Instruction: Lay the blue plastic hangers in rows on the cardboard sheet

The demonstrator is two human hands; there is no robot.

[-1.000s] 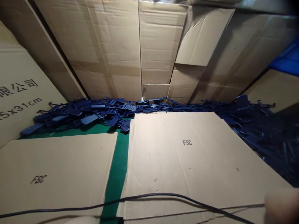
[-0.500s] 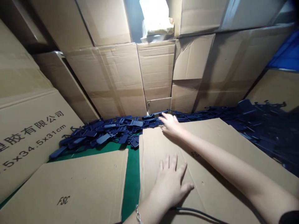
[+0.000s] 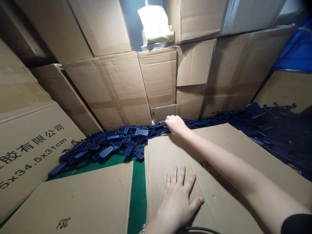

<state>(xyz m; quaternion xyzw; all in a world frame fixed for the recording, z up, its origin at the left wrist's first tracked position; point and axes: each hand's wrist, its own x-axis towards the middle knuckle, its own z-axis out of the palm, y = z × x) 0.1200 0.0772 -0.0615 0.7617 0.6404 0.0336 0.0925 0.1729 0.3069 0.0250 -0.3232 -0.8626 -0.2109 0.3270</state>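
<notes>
The big carton [image 3: 36,152] on the left carries black print: the characters 有限公司, preceded by a cut-off character that may be 胶. Below them is a size line ending 34.5×31cm. The left cardboard sheet [image 3: 85,195] reads FSC near its front edge. The right cardboard sheet [image 3: 165,152] shows FSC too, partly hidden.

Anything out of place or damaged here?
Yes: dark blue plastic parts lie in a loose, tangled heap along the back of the green surface, not in any box. The right hand is at the heap's edge. One stacked cardboard box behind is creased and buckled across its front.
</notes>
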